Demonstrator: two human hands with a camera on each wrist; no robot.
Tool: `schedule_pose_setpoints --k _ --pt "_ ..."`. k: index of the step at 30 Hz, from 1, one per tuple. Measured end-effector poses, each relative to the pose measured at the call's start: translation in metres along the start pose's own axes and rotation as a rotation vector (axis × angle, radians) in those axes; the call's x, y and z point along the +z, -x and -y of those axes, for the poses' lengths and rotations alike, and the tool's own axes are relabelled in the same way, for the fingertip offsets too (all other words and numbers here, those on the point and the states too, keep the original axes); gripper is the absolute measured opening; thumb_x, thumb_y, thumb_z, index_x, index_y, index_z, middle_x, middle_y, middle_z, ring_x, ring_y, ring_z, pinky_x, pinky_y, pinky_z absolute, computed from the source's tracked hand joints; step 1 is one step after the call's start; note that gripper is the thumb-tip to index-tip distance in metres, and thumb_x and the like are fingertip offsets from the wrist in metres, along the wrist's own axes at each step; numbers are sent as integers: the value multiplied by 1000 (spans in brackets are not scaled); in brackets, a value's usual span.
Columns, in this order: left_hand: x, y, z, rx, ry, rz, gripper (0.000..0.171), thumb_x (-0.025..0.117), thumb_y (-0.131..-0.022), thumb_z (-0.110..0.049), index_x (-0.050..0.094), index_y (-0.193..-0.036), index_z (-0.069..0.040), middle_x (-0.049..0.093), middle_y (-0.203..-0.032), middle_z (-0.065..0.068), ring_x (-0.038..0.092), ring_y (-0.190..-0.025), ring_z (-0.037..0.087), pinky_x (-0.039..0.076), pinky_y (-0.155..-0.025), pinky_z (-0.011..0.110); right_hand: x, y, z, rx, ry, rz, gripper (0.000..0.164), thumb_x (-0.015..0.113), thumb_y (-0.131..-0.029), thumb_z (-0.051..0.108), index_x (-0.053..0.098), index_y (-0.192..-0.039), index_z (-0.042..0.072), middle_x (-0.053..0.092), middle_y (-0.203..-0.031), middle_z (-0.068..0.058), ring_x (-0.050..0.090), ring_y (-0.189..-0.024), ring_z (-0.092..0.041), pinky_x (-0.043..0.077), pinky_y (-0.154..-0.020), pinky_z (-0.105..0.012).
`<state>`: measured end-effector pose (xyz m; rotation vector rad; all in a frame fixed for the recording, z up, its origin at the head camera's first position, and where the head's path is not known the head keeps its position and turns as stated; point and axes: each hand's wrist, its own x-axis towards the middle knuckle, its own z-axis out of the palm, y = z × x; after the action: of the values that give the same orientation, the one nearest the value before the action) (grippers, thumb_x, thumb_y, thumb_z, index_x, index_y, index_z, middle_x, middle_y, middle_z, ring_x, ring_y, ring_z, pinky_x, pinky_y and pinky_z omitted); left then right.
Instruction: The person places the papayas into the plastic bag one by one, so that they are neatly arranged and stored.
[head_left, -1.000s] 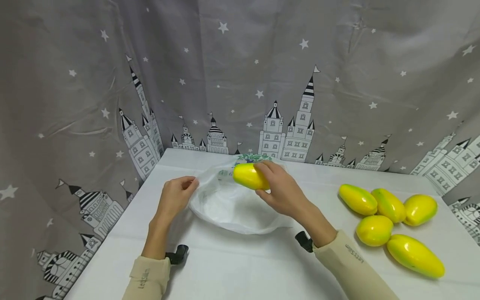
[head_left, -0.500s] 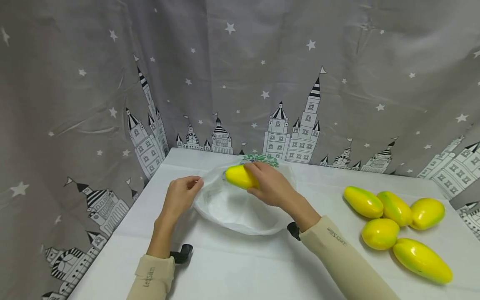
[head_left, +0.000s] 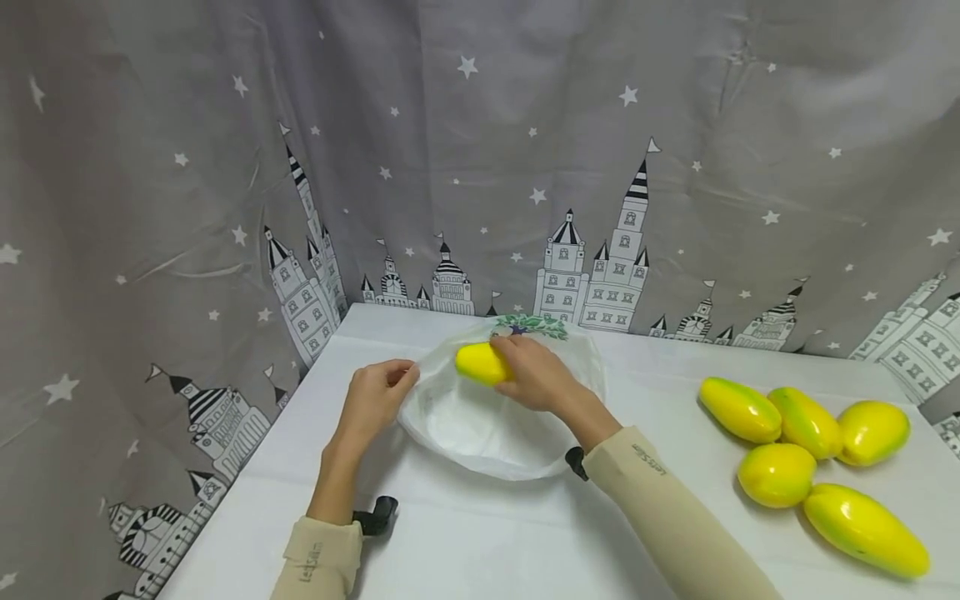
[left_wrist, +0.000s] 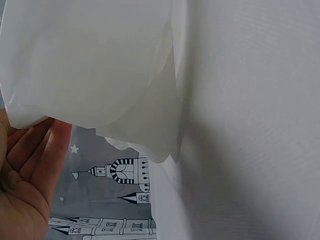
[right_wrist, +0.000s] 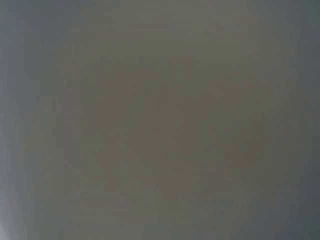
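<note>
A white plastic bag [head_left: 487, 450] with a green leafy print stands with its mouth spread in the middle of the table. My left hand [head_left: 373, 400] pinches the bag's left rim between thumb and fingers; in the left wrist view the fingers [left_wrist: 37, 155] are partly behind the thin plastic [left_wrist: 90, 70]. Over the bag's mouth, my right hand [head_left: 536, 375] grips a yellow mango [head_left: 480, 364] with a greenish tint, its tip pointing left. The right wrist view is only a dim blur.
Several more yellow-green mangoes lie grouped on the right side of the white table [head_left: 480, 542], among them a long one [head_left: 866, 531] nearest the front. A grey curtain [head_left: 480, 150] with stars and castles hangs behind the table and along its left.
My right hand has carried the mango left and slightly lower over the bag's mouth. The left hand keeps its pinch on the rim. The head view has shifted slightly.
</note>
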<state>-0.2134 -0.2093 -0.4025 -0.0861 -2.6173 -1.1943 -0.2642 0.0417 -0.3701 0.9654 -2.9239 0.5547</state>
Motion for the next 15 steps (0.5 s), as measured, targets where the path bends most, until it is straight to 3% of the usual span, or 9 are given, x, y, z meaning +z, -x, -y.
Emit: schedule_pose_setpoints --k 15 --pt "-1 1 0 -8 -4 -3 29 60 -99 -19 70 -116 3 72 -105 17 68 -100 32 55 -86 45 23 -13 -10 34 -74 -39 65 75 -87 16 47 -144 4 53 -139 -16 51 -125 -33 38 -108 -45"
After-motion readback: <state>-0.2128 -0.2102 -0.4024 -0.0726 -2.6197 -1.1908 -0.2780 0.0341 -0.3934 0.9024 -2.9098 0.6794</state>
